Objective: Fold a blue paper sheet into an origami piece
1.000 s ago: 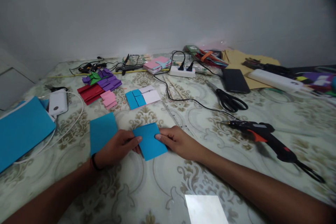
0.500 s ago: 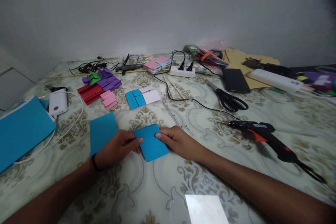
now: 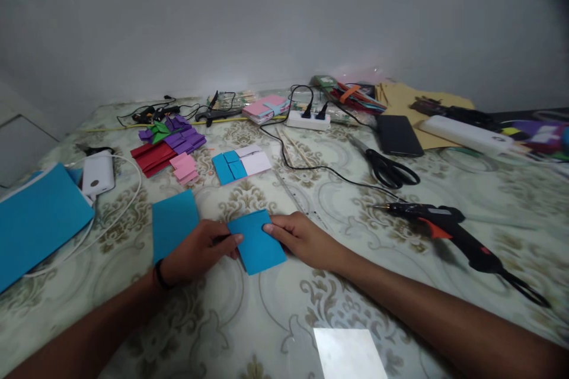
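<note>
A small blue sheet of paper is held between my two hands above the patterned tablecloth, near the middle of the view. My left hand pinches its left edge, thumb on top. At the upper right edge my right hand grips it the same way; the fingers beneath are hidden by the paper. Another blue paper piece lies flat beside my left hand, partly covered by it. Beyond the hands rests a blue and white folded paper piece. A clear ruler lies just past my right hand.
To the right are a glue gun, black scissors and a black phone-like slab. A power strip trails a black cord. Purple and red folded papers, a white power bank and large blue sheets lie left.
Almost nothing differs. Both hands keep their hold on the blue paper, which has shifted only very slightly to the right.
</note>
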`<state>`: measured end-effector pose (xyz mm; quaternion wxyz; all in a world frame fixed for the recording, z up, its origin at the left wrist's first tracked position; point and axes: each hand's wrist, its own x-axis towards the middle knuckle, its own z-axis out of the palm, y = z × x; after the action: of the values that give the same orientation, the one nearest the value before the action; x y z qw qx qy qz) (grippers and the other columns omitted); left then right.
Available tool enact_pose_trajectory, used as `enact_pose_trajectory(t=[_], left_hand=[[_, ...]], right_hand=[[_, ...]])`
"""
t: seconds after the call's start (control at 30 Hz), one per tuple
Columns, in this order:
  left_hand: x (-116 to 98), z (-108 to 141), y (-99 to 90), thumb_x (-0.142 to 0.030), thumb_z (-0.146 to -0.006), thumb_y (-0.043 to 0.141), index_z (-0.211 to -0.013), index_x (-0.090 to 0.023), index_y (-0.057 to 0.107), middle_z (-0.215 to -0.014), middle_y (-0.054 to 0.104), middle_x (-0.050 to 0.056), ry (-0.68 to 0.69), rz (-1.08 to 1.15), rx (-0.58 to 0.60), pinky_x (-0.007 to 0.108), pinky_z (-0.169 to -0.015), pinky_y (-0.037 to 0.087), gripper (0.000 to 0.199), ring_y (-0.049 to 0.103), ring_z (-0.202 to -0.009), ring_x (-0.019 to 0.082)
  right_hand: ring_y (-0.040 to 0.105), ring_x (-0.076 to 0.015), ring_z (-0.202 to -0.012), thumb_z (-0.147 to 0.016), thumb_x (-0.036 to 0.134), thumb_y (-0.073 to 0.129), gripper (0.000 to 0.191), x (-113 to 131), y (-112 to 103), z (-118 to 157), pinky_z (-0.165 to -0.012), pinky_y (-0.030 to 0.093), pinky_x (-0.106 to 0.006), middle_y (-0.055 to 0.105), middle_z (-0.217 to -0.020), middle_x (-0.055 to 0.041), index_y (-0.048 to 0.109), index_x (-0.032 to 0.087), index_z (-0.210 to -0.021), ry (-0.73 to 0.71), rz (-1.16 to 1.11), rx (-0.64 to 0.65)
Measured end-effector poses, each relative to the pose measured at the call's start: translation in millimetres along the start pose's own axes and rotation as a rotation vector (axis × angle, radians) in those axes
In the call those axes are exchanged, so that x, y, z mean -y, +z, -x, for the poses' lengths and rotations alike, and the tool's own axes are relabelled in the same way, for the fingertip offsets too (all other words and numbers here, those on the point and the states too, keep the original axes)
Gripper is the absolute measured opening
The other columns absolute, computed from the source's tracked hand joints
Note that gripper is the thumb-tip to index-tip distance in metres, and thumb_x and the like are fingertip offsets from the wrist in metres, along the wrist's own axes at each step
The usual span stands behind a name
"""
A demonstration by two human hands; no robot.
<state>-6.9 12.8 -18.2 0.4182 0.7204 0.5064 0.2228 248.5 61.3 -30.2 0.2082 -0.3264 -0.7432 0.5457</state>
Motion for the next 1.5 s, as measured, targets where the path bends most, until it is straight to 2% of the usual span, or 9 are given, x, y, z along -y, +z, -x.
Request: enact_pose_trajectory(t=[0.47, 0.83, 1.27, 1.5], left_hand=[[-2.8, -0.6, -1.3, -0.048, -0.105, 0.058, -0.070, -0.018, 0.078, -0.070, 0.080, 0.005, -0.010, 0.021, 0.010, 0.026, -0.066, 0.050, 0.050, 0.072, -0.065, 0.017], [-6.0, 0.6, -1.3, -0.037, -0.105, 0.056, -0.073, -0.014, 0.079, -0.071, 0.078, 0.005, -0.010, -0.015, 0.025, 0.024, -0.068, 0.048, 0.045, 0.070, -0.067, 0.014], [-1.3, -0.7, -0.8, -0.044, -0.105, 0.056, -0.072, -0.016, 0.078, -0.069, 0.078, 0.005, 0.017, -0.030, 0.016, 0.025, -0.065, 0.049, 0.049, 0.070, -0.065, 0.016], [0.6, -0.5, 0.0, -0.042, -0.105, 0.057, -0.071, -0.017, 0.078, -0.068, 0.078, 0.004, 0.040, -0.040, 0.002, 0.026, -0.064, 0.048, 0.046, 0.070, -0.064, 0.015]], right_hand=[[0.041, -0.0088, -0.058, -0.100, 0.076, 0.048, 0.064, 0.8, -0.8, -0.1, -0.056, 0.034, -0.023, 0.046, -0.061, 0.0042, 0.046, 0.019, -0.070, -0.017, -0.019, -0.001], [0.040, -0.0082, -0.057, -0.101, 0.075, 0.048, 0.065, -2.6, -0.3, 0.3, -0.056, 0.034, -0.023, 0.046, -0.059, 0.0043, 0.044, 0.019, -0.068, -0.023, -0.002, 0.000], [0.040, -0.0082, -0.057, -0.100, 0.076, 0.048, 0.065, -0.1, -0.7, 0.8, -0.056, 0.034, -0.023, 0.046, -0.061, 0.0044, 0.043, 0.019, -0.068, -0.022, 0.001, -0.003], [0.041, -0.0083, -0.058, -0.100, 0.079, 0.042, 0.068, 1.6, -0.1, 0.9, -0.056, 0.034, -0.023, 0.047, -0.061, 0.0038, 0.043, 0.019, -0.069, -0.011, 0.016, -0.012]])
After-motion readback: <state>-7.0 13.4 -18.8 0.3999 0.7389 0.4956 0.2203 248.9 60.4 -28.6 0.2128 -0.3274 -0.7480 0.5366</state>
